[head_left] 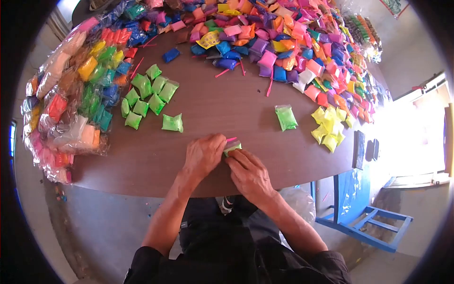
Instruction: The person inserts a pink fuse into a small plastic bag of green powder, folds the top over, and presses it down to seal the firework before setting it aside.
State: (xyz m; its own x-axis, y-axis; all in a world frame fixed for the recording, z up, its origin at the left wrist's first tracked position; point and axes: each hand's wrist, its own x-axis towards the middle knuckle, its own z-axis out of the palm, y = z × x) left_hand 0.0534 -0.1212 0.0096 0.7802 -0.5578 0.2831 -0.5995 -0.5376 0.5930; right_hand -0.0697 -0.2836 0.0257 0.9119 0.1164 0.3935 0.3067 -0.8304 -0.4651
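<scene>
Near the front edge of the brown table, my left hand (204,154) is closed at the upper left of a small clear packet of light green clay-like stuff (232,147). A thin pink stick (231,139) sticks out from its fingertips, across the packet's top. My right hand (249,174) grips the same packet from the lower right, its fingers bent over it. Another green packet (285,118) lies to the right, and a single one (172,123) to the left. Beyond that is a group of several green packets (150,92).
Yellow packets (328,127) lie at the right, below a large heap of mixed-colour packets (302,42). Bagged packets (75,99) are piled along the left. Pink sticks (270,85) are scattered on the table (217,102). A blue chair (352,203) stands at the right.
</scene>
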